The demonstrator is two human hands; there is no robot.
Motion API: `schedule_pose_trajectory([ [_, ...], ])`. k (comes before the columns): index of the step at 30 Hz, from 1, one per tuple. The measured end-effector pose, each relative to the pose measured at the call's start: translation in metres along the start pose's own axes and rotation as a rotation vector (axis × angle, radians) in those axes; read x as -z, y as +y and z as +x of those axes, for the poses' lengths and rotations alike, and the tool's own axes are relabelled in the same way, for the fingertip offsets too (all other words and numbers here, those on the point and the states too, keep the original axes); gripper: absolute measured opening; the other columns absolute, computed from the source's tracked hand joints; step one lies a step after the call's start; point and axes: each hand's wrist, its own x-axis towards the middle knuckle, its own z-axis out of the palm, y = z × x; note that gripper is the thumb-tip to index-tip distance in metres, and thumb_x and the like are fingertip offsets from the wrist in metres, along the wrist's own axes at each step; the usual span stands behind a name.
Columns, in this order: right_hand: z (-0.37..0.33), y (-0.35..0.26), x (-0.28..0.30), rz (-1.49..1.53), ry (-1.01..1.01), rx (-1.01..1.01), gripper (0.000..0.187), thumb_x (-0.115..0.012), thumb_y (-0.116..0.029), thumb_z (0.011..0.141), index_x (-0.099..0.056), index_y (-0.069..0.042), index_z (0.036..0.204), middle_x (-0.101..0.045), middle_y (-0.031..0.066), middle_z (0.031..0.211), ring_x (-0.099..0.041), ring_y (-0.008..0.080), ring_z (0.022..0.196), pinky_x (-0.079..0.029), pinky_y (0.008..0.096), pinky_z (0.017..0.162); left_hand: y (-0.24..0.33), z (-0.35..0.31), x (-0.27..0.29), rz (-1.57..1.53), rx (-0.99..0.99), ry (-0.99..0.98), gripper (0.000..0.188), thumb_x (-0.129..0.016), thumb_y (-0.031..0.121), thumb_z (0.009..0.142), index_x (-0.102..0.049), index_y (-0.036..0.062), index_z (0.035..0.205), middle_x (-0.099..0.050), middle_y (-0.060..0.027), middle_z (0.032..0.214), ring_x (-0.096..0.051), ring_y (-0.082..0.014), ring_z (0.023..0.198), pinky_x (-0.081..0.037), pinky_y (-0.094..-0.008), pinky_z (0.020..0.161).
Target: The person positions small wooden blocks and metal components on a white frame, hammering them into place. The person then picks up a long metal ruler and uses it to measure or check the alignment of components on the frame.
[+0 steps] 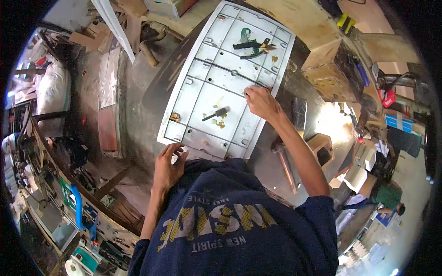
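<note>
A white rectangular panel lies in front of me, crossed by dark lines and dotted with small holes and U-shaped marks. My right hand is closed in a pinch over its right side; whatever the fingertips hold is too small to make out. By the near left corner, my left hand has curved fingers with the thumb apart, close to the panel's edge. Pliers with black handles rest on the far part, over a green scrap. Nearer me lies a dark stick-like tool among yellowish flakes.
A hammer with a wooden handle lies right of the panel. Beyond it stands a wooden box, with a blue-handled tool at its side. At left is a cluttered bench. Another person is far off at right.
</note>
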Motion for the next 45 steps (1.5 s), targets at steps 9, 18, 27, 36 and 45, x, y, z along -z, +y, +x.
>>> schedule_pose_trajectory([
  [9,-0.116,0.106,0.011,-0.473,0.428,-0.740,0.092,-0.083,-0.034,0.069,-0.041,0.006,0.140,-0.061,0.0289,0.121,-0.061,0.0375,0.114,-0.049,0.0437,0.096,-0.054,-0.037,0.008,-0.245,0.320,0.383,0.028,-0.066,0.016,0.093,-0.061,-0.0010,0.114,-0.068,-0.0163,0.097,-0.067,-0.0235,0.090,-0.052,-0.0358,0.079],
  [18,-0.113,-0.008,0.115,0.642,0.341,-0.517,0.062,-0.069,-0.022,0.068,-0.047,-0.003,0.123,-0.060,0.0163,0.103,-0.060,0.0297,0.096,-0.050,0.0399,0.086,-0.110,-0.002,-0.016,-0.633,0.505,0.298,0.054,-0.056,0.040,0.100,-0.052,0.0049,0.141,-0.067,-0.0047,0.101,-0.061,-0.0136,0.095,-0.049,-0.0301,0.081],
  [27,-0.052,-0.078,0.132,1.252,0.882,0.230,0.039,-0.053,-0.013,0.071,-0.051,0.006,0.105,-0.056,0.0179,0.089,-0.055,0.0257,0.087,-0.044,0.0397,0.085,-0.124,0.008,-0.005,-0.395,0.444,0.195,0.053,-0.065,0.040,0.095,-0.059,0.0070,0.135,-0.067,-0.0019,0.089,-0.060,-0.0098,0.078,-0.048,-0.0274,0.069],
  [36,0.025,-0.078,0.068,0.993,0.892,0.106,0.018,-0.073,-0.008,0.080,-0.060,-0.005,0.090,-0.058,-0.0004,0.075,-0.053,0.0069,0.067,-0.044,0.0226,0.060,-0.143,0.007,-0.001,-0.196,0.390,0.215,0.050,-0.065,0.040,0.094,-0.062,0.0055,0.131,-0.069,-0.0044,0.081,-0.064,-0.0104,0.073,-0.049,-0.0261,0.063],
  [45,0.010,-0.051,0.091,1.300,0.795,0.209,0.028,-0.054,-0.015,0.074,-0.055,0.003,0.096,-0.058,0.0150,0.086,-0.056,0.0254,0.083,-0.046,0.0397,0.083,-0.138,0.010,-0.013,-0.249,0.375,0.254,0.047,-0.065,0.035,0.095,-0.064,0.0003,0.127,-0.071,-0.0083,0.084,-0.066,-0.0126,0.076,-0.052,-0.0275,0.068],
])
